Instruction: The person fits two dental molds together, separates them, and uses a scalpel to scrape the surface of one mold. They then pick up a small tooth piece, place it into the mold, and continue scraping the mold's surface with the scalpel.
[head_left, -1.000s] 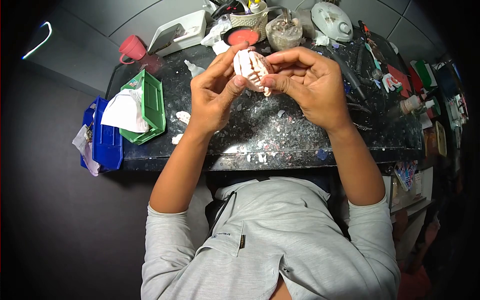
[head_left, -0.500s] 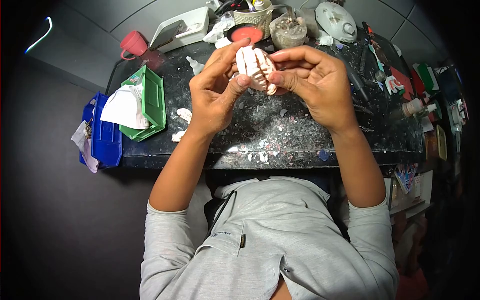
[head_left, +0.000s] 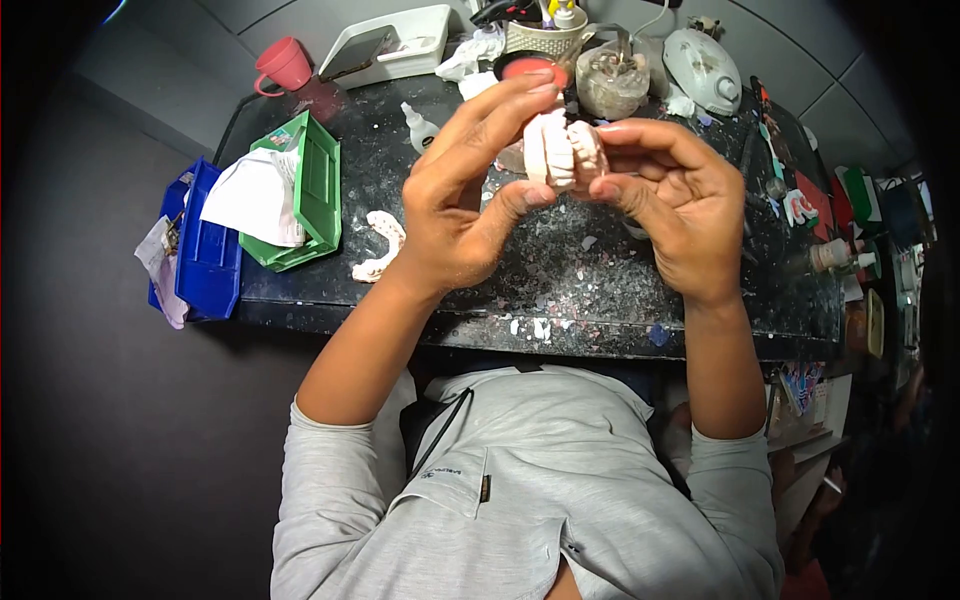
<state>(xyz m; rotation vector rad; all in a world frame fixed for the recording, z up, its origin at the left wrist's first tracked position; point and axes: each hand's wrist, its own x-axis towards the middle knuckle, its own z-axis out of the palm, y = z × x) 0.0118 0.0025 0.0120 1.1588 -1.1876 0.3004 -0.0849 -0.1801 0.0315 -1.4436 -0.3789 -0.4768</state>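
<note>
Two pale plaster dental casts are held up above the bench, side by side with their tooth rows facing each other. My left hand [head_left: 475, 185] is closed on the left cast [head_left: 546, 152], thumb below and fingers over the top. My right hand [head_left: 690, 205] pinches the smaller right cast [head_left: 587, 153] between thumb and fingers. The casts seem to touch low down, with a notch between them at the top. By my left wrist, a horseshoe-shaped plaster piece [head_left: 382, 252] lies on the bench.
Plaster crumbs litter the black bench [head_left: 470, 322]. To the left stand a green bin [head_left: 322, 190] with white paper and a blue bin [head_left: 212, 250]. Behind are a pink mug [head_left: 284, 66], white tray [head_left: 425, 50], small bottle [head_left: 418, 128], red-filled bowl [head_left: 535, 68] and white machine [head_left: 703, 70].
Both hands and the casts have shifted right and slightly down in view, and the casts have turned a little. The view itself has shifted too; more of the horseshoe-shaped piece shows.
</note>
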